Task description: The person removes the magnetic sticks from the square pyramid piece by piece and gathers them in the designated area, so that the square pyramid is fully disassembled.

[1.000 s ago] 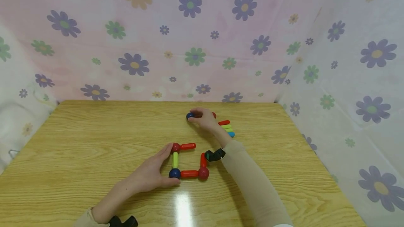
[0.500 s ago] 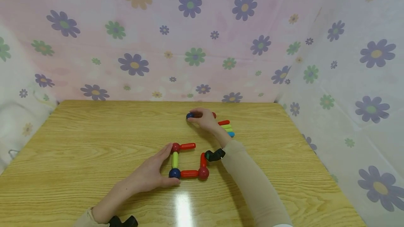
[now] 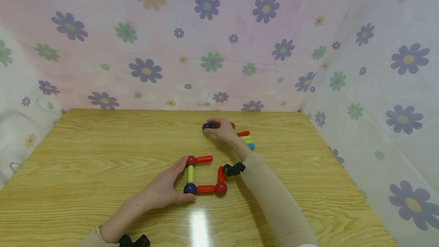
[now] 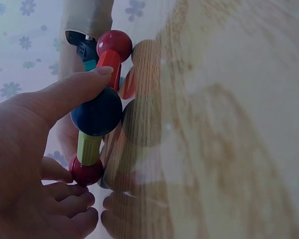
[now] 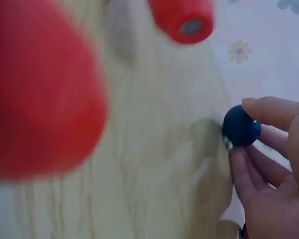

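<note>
A magnetic rod-and-ball frame lies on the table, open at its far right corner. Its left side is a yellow-green rod (image 3: 190, 174) between a dark red ball (image 3: 191, 160) and a blue ball (image 3: 190, 189). Red rods (image 3: 205, 189) and another dark red ball (image 3: 221, 188) form the rest. My left hand (image 3: 162, 186) holds that left side, thumb at the blue ball and fingertips at the far red ball. Farther back, my right hand (image 3: 223, 129) pinches a second blue ball (image 5: 240, 125) between thumb and fingers, at the tabletop.
Beside my right wrist lie a loose red rod (image 3: 243, 133), yellow-green rods (image 3: 247, 139) and a blue rod (image 3: 251, 146). A red ball (image 3: 233, 125) shows partly behind my right hand. A flowered cloth (image 3: 185, 48) hangs behind the wooden table (image 3: 120, 144).
</note>
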### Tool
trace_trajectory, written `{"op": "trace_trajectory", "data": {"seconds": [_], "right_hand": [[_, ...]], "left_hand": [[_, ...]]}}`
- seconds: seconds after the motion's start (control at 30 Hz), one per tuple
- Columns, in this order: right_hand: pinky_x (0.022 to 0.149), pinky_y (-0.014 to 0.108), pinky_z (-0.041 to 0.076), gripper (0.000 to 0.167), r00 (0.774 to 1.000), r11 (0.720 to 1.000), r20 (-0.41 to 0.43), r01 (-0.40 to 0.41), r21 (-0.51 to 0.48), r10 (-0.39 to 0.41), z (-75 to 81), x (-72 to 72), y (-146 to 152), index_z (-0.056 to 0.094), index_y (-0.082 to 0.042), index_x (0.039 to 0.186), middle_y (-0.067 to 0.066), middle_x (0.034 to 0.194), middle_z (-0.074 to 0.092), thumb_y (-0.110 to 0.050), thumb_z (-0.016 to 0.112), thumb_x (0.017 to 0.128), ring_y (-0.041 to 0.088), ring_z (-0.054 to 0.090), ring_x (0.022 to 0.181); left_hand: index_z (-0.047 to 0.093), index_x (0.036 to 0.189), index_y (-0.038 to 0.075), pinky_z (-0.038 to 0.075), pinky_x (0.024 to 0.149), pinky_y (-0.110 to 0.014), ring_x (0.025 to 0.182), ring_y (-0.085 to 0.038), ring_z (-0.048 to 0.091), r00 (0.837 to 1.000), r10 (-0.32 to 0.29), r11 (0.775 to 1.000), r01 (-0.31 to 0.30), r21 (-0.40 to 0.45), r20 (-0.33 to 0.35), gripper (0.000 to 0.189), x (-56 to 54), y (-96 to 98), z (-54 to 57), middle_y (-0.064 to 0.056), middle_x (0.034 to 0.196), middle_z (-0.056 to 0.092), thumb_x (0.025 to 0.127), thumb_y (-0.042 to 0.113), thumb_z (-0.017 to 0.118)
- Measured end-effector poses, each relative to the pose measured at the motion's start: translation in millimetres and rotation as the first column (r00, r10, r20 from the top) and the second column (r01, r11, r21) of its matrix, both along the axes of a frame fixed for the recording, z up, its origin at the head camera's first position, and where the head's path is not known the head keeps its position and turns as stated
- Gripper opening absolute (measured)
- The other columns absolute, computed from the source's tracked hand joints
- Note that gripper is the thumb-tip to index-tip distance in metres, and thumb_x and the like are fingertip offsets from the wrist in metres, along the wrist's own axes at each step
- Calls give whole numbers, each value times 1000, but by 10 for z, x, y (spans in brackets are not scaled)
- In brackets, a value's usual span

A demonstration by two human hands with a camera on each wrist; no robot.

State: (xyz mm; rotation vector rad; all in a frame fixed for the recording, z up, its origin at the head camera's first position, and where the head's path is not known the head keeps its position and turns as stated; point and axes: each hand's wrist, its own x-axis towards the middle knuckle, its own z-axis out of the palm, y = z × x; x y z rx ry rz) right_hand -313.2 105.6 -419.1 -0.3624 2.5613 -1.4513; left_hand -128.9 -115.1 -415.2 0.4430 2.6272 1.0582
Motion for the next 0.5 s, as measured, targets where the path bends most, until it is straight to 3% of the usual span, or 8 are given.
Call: {"op": "trace_trajectory", "data": {"seconds": [0.27, 0.5], "right_hand": [[107, 46, 47, 54, 999, 999, -36, 24, 42, -22, 152, 104, 52, 52, -8, 145, 14, 143, 55, -26, 68, 96, 31, 53, 131], [105, 47, 48, 46, 996, 1000, -90, -3, -15, 2, 329, 402, 203, 56, -2, 139, 19, 139, 57, -18, 67, 97, 34, 57, 126]], "left_hand": [[16, 161, 12, 33, 115, -57, 149, -37, 28, 1000, 2, 1000, -2, -2, -3, 120, -3, 2, -17, -12, 166, 18, 73, 60, 82], [16, 161, 12, 33, 115, -57, 149, -37, 28, 1000, 1, 1000, -1, -6, -1, 120, -6, 5, -10, -12, 166, 18, 73, 61, 81]]}}
